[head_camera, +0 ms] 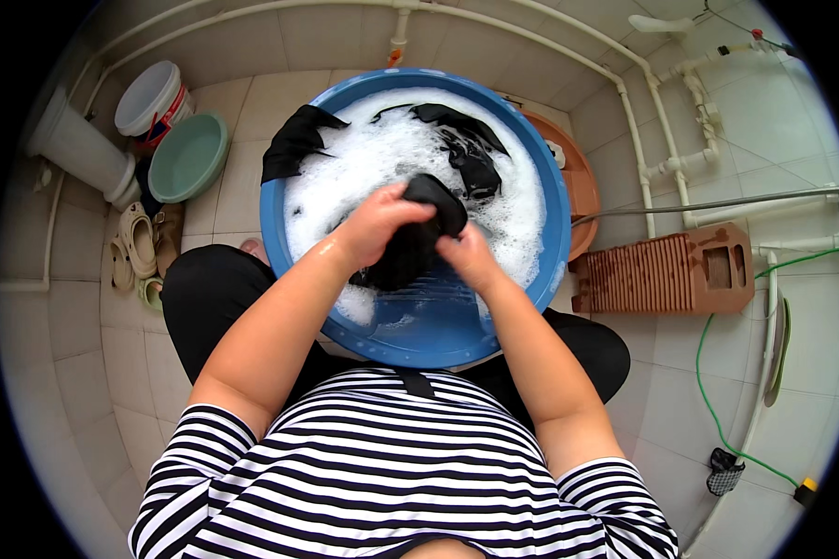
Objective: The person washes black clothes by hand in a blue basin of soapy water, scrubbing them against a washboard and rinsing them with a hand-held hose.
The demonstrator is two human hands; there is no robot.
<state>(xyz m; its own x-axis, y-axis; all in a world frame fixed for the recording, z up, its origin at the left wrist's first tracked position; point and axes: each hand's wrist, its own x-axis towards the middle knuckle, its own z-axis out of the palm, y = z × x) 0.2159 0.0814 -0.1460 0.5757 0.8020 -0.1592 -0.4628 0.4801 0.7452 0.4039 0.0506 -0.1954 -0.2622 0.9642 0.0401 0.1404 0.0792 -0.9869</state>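
Note:
A large blue plastic tub (419,353) full of white suds (381,143) stands between my knees. My left hand (384,218) and my right hand (467,253) both grip a bunched black cloth (412,255) above the near half of the tub. Both hands look slightly blurred. Under the cloth, the tub's built-in ridged washboard (426,293) shows in part. One piece of black fabric (295,143) hangs over the tub's far left rim. More black fabric (472,157) lies half sunk in the foam at the far right.
Left of the tub are a green basin (190,157), a white bucket (147,98) and several clogs (138,241). An orange-brown basin (579,175) sits behind the tub's right side. A brown washboard (661,271) leans at right. Pipes (517,28) and a green hose (705,391) run along the walls.

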